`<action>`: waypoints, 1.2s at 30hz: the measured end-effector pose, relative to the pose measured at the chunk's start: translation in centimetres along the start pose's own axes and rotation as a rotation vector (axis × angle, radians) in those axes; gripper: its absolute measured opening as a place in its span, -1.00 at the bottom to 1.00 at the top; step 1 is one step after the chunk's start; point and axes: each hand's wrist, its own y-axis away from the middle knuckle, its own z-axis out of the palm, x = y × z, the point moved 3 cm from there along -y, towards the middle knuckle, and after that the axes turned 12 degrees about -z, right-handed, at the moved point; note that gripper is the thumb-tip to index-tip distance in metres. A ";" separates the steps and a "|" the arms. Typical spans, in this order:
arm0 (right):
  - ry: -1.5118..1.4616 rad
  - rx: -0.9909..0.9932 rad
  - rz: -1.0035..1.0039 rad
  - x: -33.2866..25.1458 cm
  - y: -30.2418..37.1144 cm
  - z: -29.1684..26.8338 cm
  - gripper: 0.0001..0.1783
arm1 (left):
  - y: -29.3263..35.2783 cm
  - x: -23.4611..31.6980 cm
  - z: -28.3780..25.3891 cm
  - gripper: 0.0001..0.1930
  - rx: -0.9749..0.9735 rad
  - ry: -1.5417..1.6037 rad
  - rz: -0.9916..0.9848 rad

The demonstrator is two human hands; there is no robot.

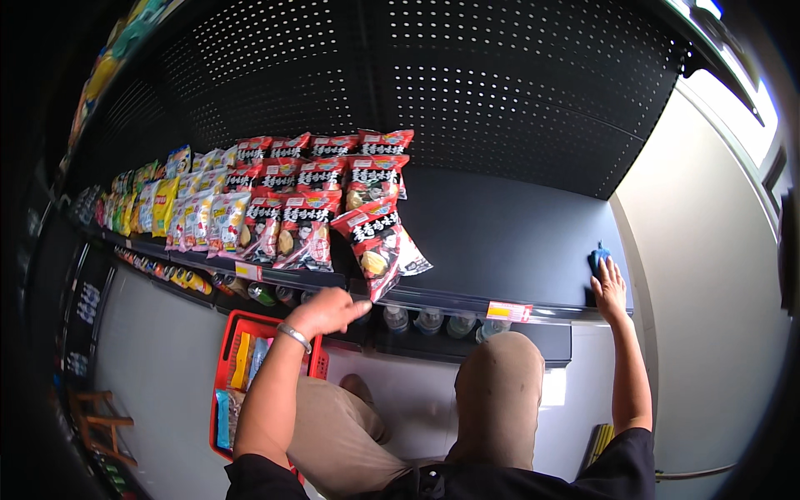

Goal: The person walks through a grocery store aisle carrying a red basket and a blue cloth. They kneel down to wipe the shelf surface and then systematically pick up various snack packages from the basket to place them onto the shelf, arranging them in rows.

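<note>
Apparently laid over a small dark blue cloth (599,254) with the right hand (610,289), near the right end of the dark shelf (500,233). Stretched forward there, fingers extended; cannot tell whether pinching the cloth or merely pressing it, perhaps so as to keep it from slipping. Bent at the wrist, with the left hand (325,312) just in front of the shelf's front edge, thumb toward the lower corner of a tilted red-and-black snack bag (373,246). Cannot tell whether touching that corner, nor how tightly curled, with fingers partly hidden.

Tipped askew at the right end of the display, probably for lack of a neighbour to brace it. Ranked farther left, upright and facing outward: more red-and-black bags (307,233), then pastel snack bags (228,221), likely packed close for mutual support. Visible beneath: clear plastic bottles (429,319), side by side. Set low beside the left leg: a red basket (232,321) holding packets, presumably within easy reach.
</note>
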 end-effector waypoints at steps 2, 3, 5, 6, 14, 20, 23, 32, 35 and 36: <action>0.004 0.016 0.008 -0.7 -0.6 0.1 -0.29 | -0.8 -1.4 -0.9 -0.48 0.394 0.146 0.079; 0.031 0.015 0.029 -2.0 -0.7 -0.3 -0.29 | -0.7 -1.1 -1.3 -0.49 0.494 0.287 0.091; -0.046 0.179 -0.073 -3.4 -1.2 -0.2 -0.35 | -2.0 -0.6 -0.8 -0.47 0.491 0.654 0.127; -0.111 0.168 -0.127 -5.4 -1.7 -0.5 -0.37 | -2.7 -0.7 -0.5 -0.40 0.514 0.701 0.112; -0.271 0.073 -0.635 -23.8 -5.6 -2.8 -0.48 | -7.8 0.3 0.9 -0.39 0.450 1.027 0.092; -0.339 0.088 -0.845 -34.0 -7.0 -2.5 -0.61 | -9.3 0.4 1.0 -0.84 0.605 0.995 0.330; -0.328 0.131 -0.912 -31.4 -8.5 -0.2 -0.63 | -10.4 5.1 2.1 -0.51 0.941 0.566 0.242; -0.313 0.193 -0.811 -31.2 -9.9 0.7 -0.69 | -2.9 4.7 -0.3 -0.52 1.054 0.598 0.105; -0.390 0.253 -0.658 -25.5 -13.4 3.1 -0.65 | 5.6 4.5 -3.2 -0.56 0.962 0.777 0.669; -0.445 0.203 -0.564 -25.6 -13.9 3.1 -0.61 | 9.0 2.3 -3.1 -0.59 0.970 0.888 0.735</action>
